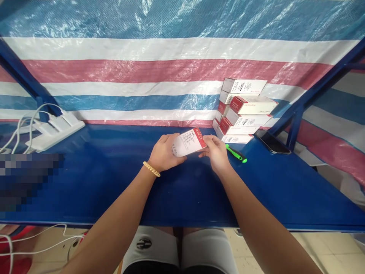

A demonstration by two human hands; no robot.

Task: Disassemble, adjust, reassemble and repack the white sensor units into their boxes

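Note:
A white box with a red end marked "DETECTOR" (187,143) is held slightly tilted above the blue table (108,182). My left hand (165,152) grips its left end, and a beaded bracelet circles that wrist. At the red end, my right hand (215,150) holds the box between thumb and fingers. Behind and to the right stands a stack of several white and red boxes (245,120). A green and black tool (236,153) lies beside my right hand, in front of the stack.
A white power strip (55,131) with plugs and cables sits at the back left. A black phone (272,141) lies right of the box stack. Blue metal posts rise at both sides, before a striped plastic sheet (128,72). A blurred dark item (23,182) is at far left.

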